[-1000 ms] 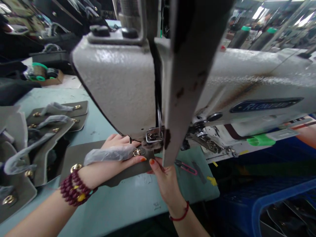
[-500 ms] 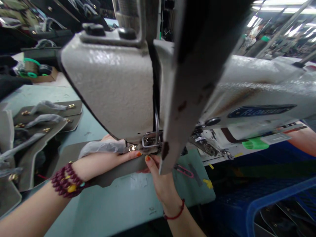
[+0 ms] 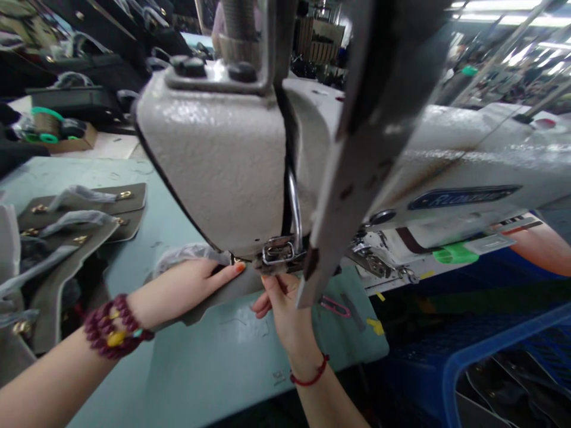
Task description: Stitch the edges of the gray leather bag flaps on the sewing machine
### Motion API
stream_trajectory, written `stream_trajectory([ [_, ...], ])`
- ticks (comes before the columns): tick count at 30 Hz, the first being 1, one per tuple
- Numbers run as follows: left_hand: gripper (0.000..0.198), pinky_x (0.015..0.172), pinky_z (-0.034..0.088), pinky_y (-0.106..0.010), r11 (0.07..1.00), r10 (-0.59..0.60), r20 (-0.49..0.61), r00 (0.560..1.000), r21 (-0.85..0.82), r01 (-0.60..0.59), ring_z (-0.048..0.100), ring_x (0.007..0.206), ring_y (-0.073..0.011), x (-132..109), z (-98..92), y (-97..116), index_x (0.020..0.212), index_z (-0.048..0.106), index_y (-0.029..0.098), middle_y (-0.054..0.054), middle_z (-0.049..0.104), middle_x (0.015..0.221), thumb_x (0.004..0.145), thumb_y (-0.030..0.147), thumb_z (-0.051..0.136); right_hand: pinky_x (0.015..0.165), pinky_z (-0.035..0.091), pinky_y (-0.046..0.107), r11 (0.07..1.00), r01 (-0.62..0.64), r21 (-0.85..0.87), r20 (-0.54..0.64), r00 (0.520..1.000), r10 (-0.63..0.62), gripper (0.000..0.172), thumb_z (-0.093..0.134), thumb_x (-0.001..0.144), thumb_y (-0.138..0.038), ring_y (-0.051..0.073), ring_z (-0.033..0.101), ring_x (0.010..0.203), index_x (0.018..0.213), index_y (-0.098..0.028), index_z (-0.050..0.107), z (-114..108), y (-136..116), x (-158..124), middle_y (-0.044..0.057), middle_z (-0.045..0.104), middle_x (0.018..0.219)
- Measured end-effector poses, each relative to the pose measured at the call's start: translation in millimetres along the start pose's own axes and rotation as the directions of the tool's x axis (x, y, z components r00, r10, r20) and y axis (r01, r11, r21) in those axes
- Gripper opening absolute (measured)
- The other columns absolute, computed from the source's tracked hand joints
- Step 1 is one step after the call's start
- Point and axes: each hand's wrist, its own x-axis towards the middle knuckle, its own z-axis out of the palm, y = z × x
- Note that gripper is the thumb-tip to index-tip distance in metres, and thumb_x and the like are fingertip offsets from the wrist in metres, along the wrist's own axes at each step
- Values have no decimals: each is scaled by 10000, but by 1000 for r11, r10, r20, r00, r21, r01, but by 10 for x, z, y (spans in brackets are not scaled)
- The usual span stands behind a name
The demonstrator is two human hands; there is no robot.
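Observation:
A grey bag panel (image 3: 243, 288) lies on the sewing machine's table, its far end under the presser foot (image 3: 279, 252). It carries a film-wrapped handle (image 3: 187, 254) with gold-coloured hardware, partly behind my left hand. My left hand (image 3: 200, 282) rests flat on the panel, thumb stretched toward the presser foot; its other fingers are mostly hidden. At the panel's right edge, just below the presser foot, my right hand (image 3: 283, 300) pinches the edge between thumb and fingers. The needle is hidden behind the machine head (image 3: 214, 160).
More grey panels with wrapped handles (image 3: 89, 235) lie at left. Thread spools (image 3: 47, 126) stand in a carton behind. A metal bar (image 3: 357, 166) slants close before the machine. Pink-handled snips (image 3: 335, 307) lie right of my right hand. A blue crate (image 3: 450, 368) with panels stands lower right.
The panel has shifted and turned under the presser foot, and its handle now sits farther behind my left hand. My right hand's fingers show more beneath the edge. The view has shifted slightly.

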Motion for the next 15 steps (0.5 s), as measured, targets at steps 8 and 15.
stream_trajectory([
  [8,325,743,555,-358,637,-235,8,972,-754,161,653,848,-247,-1002,965,507,1081,668,270,-82,684,940,863,503,606,409,411,169,993,63,-104,-13,998,-65,532,530,930,-540,98,539,362,539,-178,540,-22,-27,-13,17,608,446],
  [15,440,689,510,-335,338,-512,48,857,-907,253,581,670,-201,-346,1150,400,646,671,146,-52,637,669,750,572,706,400,380,183,962,102,-255,-45,992,-117,551,518,943,-535,98,504,345,509,-195,512,-24,-61,-5,4,569,409],
])
